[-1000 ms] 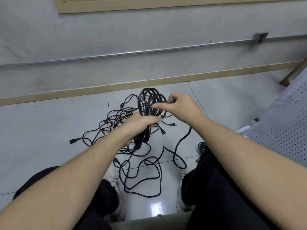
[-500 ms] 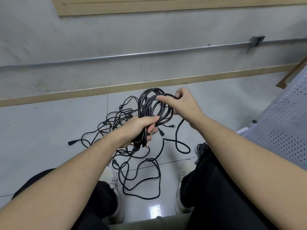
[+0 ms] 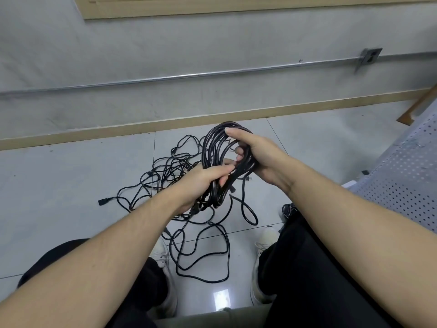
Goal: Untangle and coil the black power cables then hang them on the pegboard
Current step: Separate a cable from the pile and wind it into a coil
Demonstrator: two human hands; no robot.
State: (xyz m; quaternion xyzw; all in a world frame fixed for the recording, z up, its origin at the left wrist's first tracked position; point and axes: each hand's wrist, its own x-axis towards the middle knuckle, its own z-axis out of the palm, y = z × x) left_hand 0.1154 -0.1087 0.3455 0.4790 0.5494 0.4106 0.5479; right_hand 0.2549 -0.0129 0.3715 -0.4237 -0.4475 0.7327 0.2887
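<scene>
Both hands hold a bundle of glossy black rubber-sheathed power cable wound into tall oval loops (image 3: 214,159) above the floor. The left hand (image 3: 201,183) has its fingers curled round the gathered lower part of the loops, thumb lying across the strands. The right hand (image 3: 257,157) grips the loops' right side, forefinger stretched along the top curve. Beneath them a loose tangle of thin black cables (image 3: 175,181) sprawls in irregular curls over the smooth, pale grey floor tiles (image 3: 59,185), a blocky plug (image 3: 102,201) at its left end. A perforated grey metal pegboard (image 3: 402,185) slopes at the right.
</scene>
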